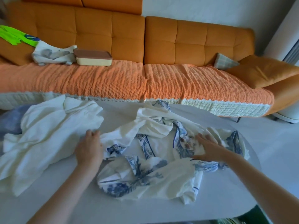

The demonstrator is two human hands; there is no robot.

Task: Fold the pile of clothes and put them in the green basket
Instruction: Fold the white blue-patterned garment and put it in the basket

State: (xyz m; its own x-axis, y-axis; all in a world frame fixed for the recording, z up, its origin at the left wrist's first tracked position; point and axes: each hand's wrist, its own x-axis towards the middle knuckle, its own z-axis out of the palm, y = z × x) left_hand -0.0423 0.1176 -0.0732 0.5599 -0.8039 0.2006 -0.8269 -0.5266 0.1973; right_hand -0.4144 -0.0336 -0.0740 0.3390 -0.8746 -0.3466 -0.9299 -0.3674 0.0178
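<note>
A crumpled white garment with a blue print (153, 159) lies spread on the pale table (80, 207) in front of me. My left hand (89, 149) grips its left edge with curled fingers. My right hand (208, 145) lies flat on the printed cloth at the right, fingers straight and pressing down. A plain white garment (48, 135) lies in a loose heap at the table's left side. A green edge at the bottom right (252, 219), under the table, may be the basket; most of it is hidden.
An orange sofa (145, 46) runs along the far side. On its seat sit a cream box with a brown lid (93, 58), a folded white and blue cloth (51, 54), a neon green item (14, 37) and cushions (262, 70). Something blue (11, 120) lies at far left.
</note>
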